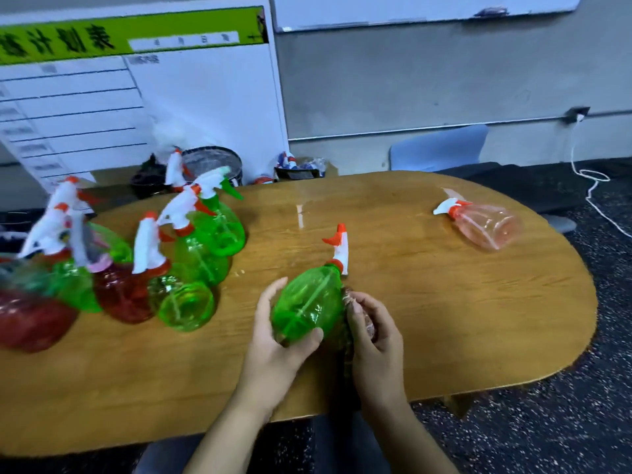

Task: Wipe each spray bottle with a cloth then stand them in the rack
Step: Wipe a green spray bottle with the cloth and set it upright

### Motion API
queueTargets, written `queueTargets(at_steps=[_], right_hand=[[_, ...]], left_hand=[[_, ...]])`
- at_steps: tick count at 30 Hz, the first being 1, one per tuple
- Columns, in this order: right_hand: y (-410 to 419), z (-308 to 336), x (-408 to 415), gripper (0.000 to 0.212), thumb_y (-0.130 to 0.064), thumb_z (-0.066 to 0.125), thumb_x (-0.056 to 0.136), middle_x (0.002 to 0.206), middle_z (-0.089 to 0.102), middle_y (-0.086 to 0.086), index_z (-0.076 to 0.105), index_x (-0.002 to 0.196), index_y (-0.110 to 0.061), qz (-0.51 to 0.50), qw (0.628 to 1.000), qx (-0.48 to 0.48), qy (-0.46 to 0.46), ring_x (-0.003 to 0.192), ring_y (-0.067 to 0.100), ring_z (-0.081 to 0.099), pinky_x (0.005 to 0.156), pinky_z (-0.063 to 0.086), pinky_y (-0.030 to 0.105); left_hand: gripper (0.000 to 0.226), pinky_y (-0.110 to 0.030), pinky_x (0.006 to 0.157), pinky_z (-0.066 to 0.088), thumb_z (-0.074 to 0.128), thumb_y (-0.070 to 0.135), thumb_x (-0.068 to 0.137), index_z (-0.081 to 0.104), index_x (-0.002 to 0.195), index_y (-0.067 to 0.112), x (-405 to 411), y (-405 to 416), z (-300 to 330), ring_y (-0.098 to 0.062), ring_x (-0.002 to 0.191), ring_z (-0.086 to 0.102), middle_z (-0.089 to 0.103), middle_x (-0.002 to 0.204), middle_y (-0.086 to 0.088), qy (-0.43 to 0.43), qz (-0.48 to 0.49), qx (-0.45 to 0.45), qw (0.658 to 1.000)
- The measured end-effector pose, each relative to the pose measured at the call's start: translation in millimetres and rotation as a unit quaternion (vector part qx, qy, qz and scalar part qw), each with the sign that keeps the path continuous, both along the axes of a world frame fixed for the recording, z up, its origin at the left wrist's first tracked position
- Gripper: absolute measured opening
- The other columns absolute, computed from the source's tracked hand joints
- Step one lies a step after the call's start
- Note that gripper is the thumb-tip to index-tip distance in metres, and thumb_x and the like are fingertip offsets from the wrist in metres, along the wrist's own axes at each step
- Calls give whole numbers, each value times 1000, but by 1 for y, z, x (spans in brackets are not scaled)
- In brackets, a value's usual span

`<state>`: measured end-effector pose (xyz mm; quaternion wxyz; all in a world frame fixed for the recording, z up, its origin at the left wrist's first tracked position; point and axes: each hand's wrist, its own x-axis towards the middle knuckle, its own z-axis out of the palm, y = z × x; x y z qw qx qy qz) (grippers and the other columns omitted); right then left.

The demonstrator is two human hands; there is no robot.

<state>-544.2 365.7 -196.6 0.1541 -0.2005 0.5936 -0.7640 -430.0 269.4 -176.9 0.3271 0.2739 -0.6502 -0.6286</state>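
Note:
My left hand (278,340) grips a green spray bottle (307,306) by its base, tilted with its white and orange nozzle pointing away from me. Against the bottle's right side, my right hand (374,343) holds a small dark cloth (352,299), mostly hidden by the fingers. A pink spray bottle (485,224) lies on its side at the far right of the wooden table (444,319). Several green and red spray bottles (191,254) are crowded together at the left of the table. No rack can be made out.
A large whiteboard (136,97) with a green header leans behind the table at left. Beyond the far edge stand a dark bin (213,162) and a blue chair (441,148). A white cable (595,189) runs across the floor at right.

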Motion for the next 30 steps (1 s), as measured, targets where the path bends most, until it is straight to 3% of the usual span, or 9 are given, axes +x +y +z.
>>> queueTargets(at_steps=[3,6,9,12,16,21,26,30], right_hand=[[-8,-7,24,18,-14,57,107,111,76,-1,73,115,-15,8,1000,11,-5,106,16,72,89,58,34],[-14,-14,38,18,-17,57,106,115,75,3,70,118,-14,-4,1000,19,5,110,23,70,99,56,53],[-15,-16,45,20,-18,56,105,117,75,1,69,120,-15,3,999,31,34,111,19,70,100,56,50],[-12,-17,46,19,-19,58,106,118,75,1,69,120,-15,17,997,37,63,110,20,70,97,56,53],[-9,-24,44,23,-26,57,104,121,73,3,69,122,-16,23,995,40,89,115,25,68,100,53,59],[-7,-27,47,22,-23,59,102,122,73,3,72,120,-20,47,994,29,95,119,24,67,103,53,53],[-5,-29,48,25,-24,61,101,123,73,1,73,122,-20,67,992,39,102,121,25,67,104,53,54],[-7,-12,38,27,-24,62,100,121,73,-4,75,124,-24,62,991,40,115,119,18,67,102,55,46]], left_hand=[[114,-18,91,56,103,52,47,52,147,28,25,0,2,-7,119,71,75,127,15,27,-3,68,997],[121,-19,86,57,106,55,39,50,141,21,38,1,-2,-9,111,74,78,120,10,33,-9,104,994],[105,-20,83,57,100,41,48,48,137,21,47,-1,-10,-10,106,74,78,114,8,20,-15,107,994],[86,-24,84,57,90,44,62,49,135,24,52,-4,-16,-19,111,73,77,115,2,22,-16,111,993],[85,-23,85,57,87,45,63,50,137,23,54,-11,-21,-12,107,73,78,114,4,15,-32,102,994],[88,-44,106,56,79,34,70,43,151,35,56,-23,-25,-23,127,67,71,135,-1,12,-72,89,993],[64,-63,110,50,77,56,84,56,144,46,44,-20,-23,-26,133,65,68,142,1,54,1,96,994],[77,-62,117,45,75,75,82,47,151,57,43,-20,-26,-17,147,51,53,159,14,58,16,77,995]])
